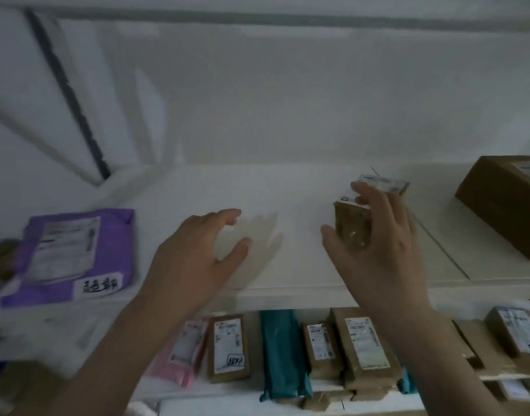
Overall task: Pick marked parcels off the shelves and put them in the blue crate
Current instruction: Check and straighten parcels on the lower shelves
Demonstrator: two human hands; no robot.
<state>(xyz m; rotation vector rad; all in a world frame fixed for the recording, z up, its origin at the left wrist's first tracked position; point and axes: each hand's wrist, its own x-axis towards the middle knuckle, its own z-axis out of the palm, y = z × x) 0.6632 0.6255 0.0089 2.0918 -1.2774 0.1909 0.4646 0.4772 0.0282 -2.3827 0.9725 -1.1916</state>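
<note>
While a purple parcel [74, 253] is lying at the left of the shelf [287, 283], the left hand [194, 253] is hovering at centre, fingers loosely spread and holding nothing. Right of centre, the right hand [377, 235] is gripping a small brown parcel [352, 226], thumb and fingers wrapping it. A box [503, 202] is sitting at far right.

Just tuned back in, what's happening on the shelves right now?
A person is working at the upper shelf. Their right hand has its grip around a small brown box with a white label on top. The left hand hovers open over bare shelf and holds nothing. A purple mailer with a handwritten tag lies to the left, a big cardboard box to the right. More parcels line the lower shelf. No blue crate in view.
</note>
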